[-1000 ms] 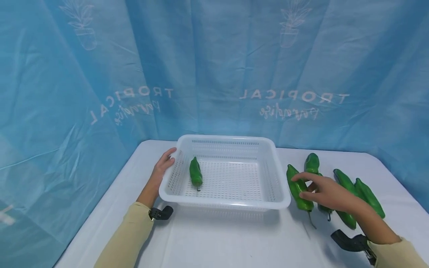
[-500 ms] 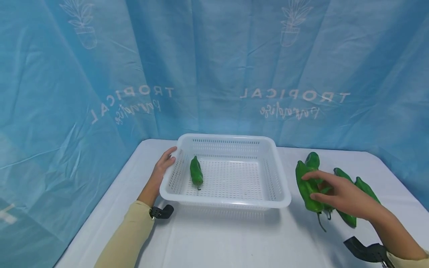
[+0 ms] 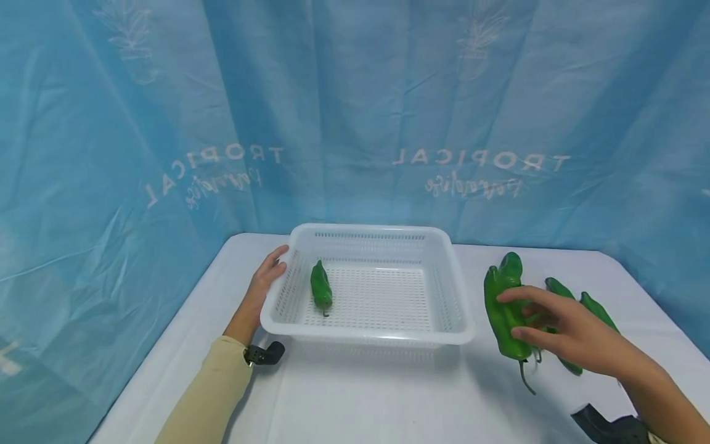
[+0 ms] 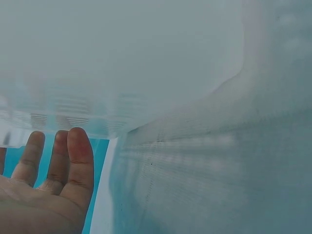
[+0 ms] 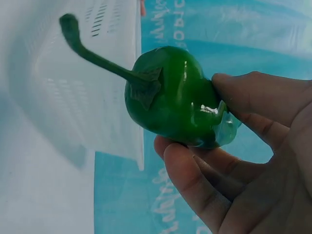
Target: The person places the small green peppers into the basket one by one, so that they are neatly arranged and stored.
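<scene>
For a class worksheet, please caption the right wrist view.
A right hand pinches a green pepper with a curved stem, a white basket behind it.

A: Basket finish?
B: White basket (image 3: 366,336) tagged plastic: smooth rim, faint shine, slotted walls.
A: Held pepper?
B: Held pepper (image 5: 165,102) logged as smooth and glossy, highlights seen. Its stem (image 5: 100,59) is marked duller.
A: Backdrop and table?
B: Blue backdrop (image 3: 355,111): thin, creased sheet; cloth or plastic can't be told. White table cover (image 3: 355,401) is put down as matt, cloth-like, lightly creased.
A: Sleeve?
B: Beige sleeve (image 3: 213,382) noted as matt cloth.
</scene>
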Demonstrator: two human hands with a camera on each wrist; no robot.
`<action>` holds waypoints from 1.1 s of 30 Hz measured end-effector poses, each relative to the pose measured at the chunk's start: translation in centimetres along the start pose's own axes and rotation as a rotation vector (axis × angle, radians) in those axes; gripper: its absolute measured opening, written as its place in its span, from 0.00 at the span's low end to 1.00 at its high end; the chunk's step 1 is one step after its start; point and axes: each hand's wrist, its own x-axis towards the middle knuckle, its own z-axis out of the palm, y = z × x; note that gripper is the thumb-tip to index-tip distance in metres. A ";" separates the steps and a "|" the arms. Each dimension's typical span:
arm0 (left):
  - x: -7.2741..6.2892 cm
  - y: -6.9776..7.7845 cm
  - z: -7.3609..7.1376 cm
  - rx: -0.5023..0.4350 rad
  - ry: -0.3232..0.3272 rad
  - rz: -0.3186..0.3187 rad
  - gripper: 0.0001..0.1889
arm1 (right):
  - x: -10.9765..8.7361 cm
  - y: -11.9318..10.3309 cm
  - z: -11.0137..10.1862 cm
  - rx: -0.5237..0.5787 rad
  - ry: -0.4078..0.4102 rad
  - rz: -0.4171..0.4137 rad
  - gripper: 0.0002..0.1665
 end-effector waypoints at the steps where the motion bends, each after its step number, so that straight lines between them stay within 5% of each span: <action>1: -0.1 0.0 0.0 -0.001 0.002 -0.003 0.28 | 0.3 -0.3 0.0 0.005 -0.003 -0.021 0.30; 12: 0.1 0.0 0.2 0.005 -0.004 -0.016 0.28 | 2.0 -2.8 0.5 0.088 -0.085 -0.146 0.29; 21: -0.3 0.1 -0.1 0.046 0.018 -0.026 0.28 | 6.1 -7.0 0.0 0.013 -0.333 -0.163 0.25; 33: -0.2 0.1 0.1 0.006 0.019 -0.035 0.27 | 7.6 -9.9 -0.3 -0.019 -0.398 -0.195 0.27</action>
